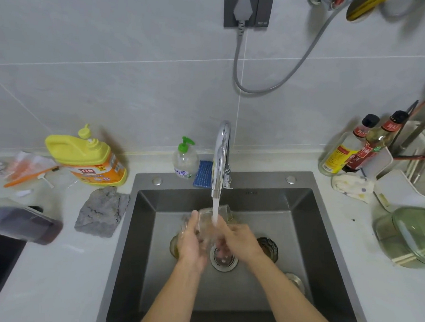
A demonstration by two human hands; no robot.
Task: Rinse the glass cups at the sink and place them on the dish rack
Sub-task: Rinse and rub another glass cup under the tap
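Observation:
Water runs from the chrome faucet [221, 156] onto a clear glass cup [207, 221] that I hold tilted over the drain [223, 258] of the dark sink [324, 253]. My left hand [190, 243] grips the cup from the left. My right hand [236, 241] holds it from the right, fingers curled around or into it under the stream. More glass cups stand on the sink floor: one [268, 248] right of my right hand, one [173, 246] partly hidden behind my left hand, another [296, 282] near my right forearm. The dish rack [402, 185] stands at the right edge.
Left of the sink lie a grey cloth [101, 210], a yellow detergent jug [86, 156] and a dark bottle [21, 223] on its side. A soap dispenser [185, 159] and blue sponge [203, 174] sit behind the sink. Sauce bottles [357, 148] and a green glass lid [409, 235] are at right.

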